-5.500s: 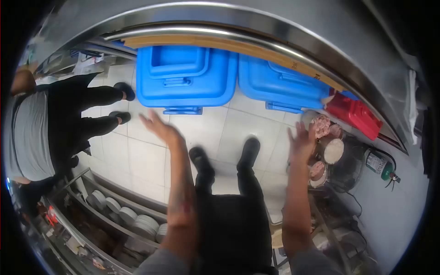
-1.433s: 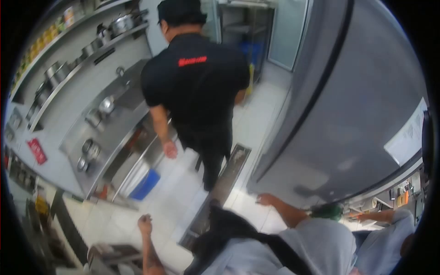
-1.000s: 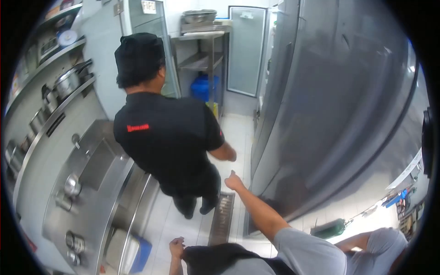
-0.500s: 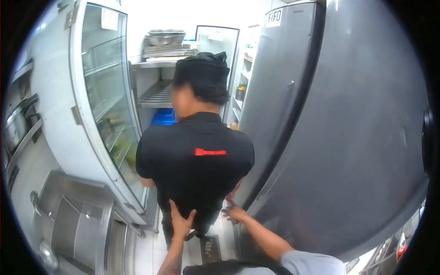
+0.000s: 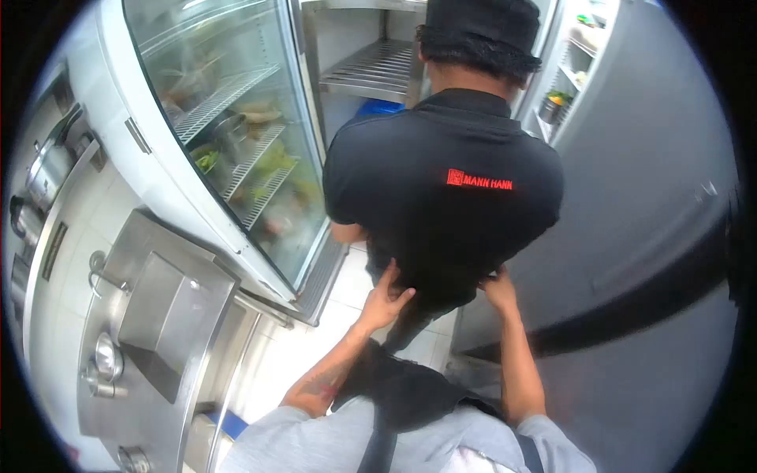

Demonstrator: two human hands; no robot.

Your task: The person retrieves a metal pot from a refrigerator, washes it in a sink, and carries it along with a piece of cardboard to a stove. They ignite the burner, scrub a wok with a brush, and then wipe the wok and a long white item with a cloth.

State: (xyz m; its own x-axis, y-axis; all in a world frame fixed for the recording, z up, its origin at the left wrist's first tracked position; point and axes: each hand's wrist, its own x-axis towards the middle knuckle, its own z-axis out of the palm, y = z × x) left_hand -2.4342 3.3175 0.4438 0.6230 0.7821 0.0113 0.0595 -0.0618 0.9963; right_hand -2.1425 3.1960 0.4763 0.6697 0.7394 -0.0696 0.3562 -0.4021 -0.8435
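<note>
Directly in front stands a person [image 5: 441, 205] in a black shirt and black cap, seen from behind, with red lettering on the back. My left hand [image 5: 385, 299] is at the lower left of the person's back, thumb and fingers apart, holding nothing. On the other side, my right hand [image 5: 498, 290] reaches the lower right edge of the black shirt. Its fingertips are partly hidden at the cloth, so whether they grip it is unclear.
A glass-door fridge [image 5: 296, 236] with food on racks stands left, beside a steel sink [image 5: 169, 307]. Large grey refrigerator doors [image 5: 623, 205] line the right. A metal rack shelf [image 5: 371, 71] is behind the person. Pots [image 5: 51, 169] sit far left.
The view has moved closer to the person and tilted down, so the person appears further right. My right hand, formerly spread beside the person, is now at the shirt's edge.
</note>
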